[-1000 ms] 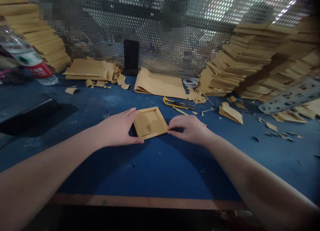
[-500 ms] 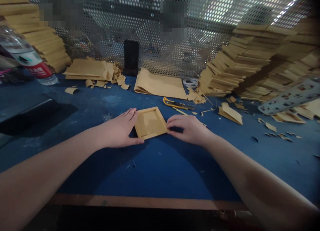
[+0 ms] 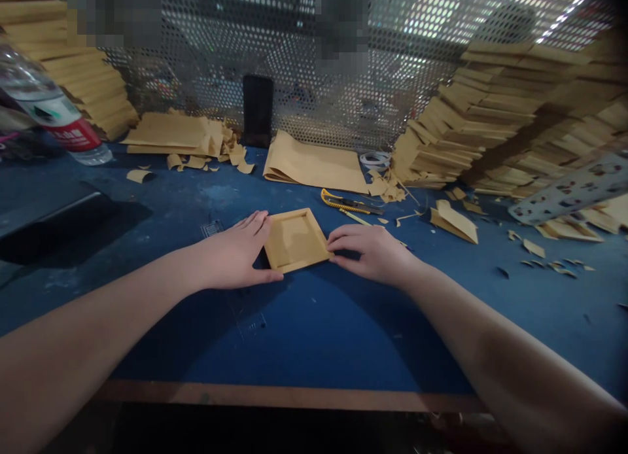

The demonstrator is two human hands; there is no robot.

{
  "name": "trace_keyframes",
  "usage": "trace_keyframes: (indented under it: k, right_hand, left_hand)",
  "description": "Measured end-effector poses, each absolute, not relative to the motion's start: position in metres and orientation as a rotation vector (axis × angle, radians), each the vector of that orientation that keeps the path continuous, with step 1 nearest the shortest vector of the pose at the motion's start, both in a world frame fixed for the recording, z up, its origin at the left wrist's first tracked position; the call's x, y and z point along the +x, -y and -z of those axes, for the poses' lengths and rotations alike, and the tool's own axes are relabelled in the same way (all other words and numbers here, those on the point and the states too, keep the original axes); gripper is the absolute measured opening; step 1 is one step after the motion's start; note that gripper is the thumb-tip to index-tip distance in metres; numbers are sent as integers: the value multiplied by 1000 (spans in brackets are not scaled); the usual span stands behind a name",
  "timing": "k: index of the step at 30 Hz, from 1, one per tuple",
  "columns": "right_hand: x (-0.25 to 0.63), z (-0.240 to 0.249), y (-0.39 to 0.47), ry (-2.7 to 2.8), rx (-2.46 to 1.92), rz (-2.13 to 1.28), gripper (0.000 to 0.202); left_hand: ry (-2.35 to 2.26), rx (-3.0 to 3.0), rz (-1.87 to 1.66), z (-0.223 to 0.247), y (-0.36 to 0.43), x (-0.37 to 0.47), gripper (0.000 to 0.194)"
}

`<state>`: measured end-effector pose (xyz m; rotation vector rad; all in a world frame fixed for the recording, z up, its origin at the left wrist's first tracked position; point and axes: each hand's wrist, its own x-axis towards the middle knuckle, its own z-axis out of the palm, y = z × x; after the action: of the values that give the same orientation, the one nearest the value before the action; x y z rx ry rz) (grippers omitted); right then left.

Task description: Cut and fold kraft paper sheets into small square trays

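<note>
A shallow square tray of brown card point(image 3: 296, 240) with raised edges lies on the blue tabletop point(image 3: 314, 336) between my hands. Against its left side rests my left hand point(image 3: 238, 252), fingers stretched along the upper left and the thumb apart at the lower left corner. My right hand point(image 3: 371, 252) pinches the tray's right corner between thumb and fingers. Just behind the tray lie a yellow cutter knife point(image 3: 346, 204) and a thin yellowish stick point(image 3: 354, 217).
Folded brown paper point(image 3: 316, 165), a dark phone point(image 3: 258, 110) and a white cable coil point(image 3: 375, 159) stand at the back by the perforated metal screen point(image 3: 206, 68). Tall paper stacks point(image 3: 490, 120) rise at right and left. A water bottle point(image 3: 63, 123) leans at left; paper scraps lie around.
The view has shifted very slightly. Both hands and the tray hold nearly the same places, with no visible change of grip.
</note>
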<state>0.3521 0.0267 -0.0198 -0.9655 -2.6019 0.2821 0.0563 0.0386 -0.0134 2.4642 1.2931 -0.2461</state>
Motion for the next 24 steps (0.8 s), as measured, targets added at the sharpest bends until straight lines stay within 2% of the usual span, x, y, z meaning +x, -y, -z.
trace_keyframes:
  k: [12, 18, 24]
  right_hand:
    - [354, 23, -30, 2619, -947, -282, 21]
    - [354, 21, -31, 2643, -1002, -261, 32]
    - [356, 23, -32, 2685, -949, -192, 30]
  left_hand:
    - [-1323, 2455, 322, 12, -38, 59, 117]
    - [-1308, 2456, 298, 14, -40, 58, 117]
    - [-1312, 2452, 286, 14, -39, 57, 117]
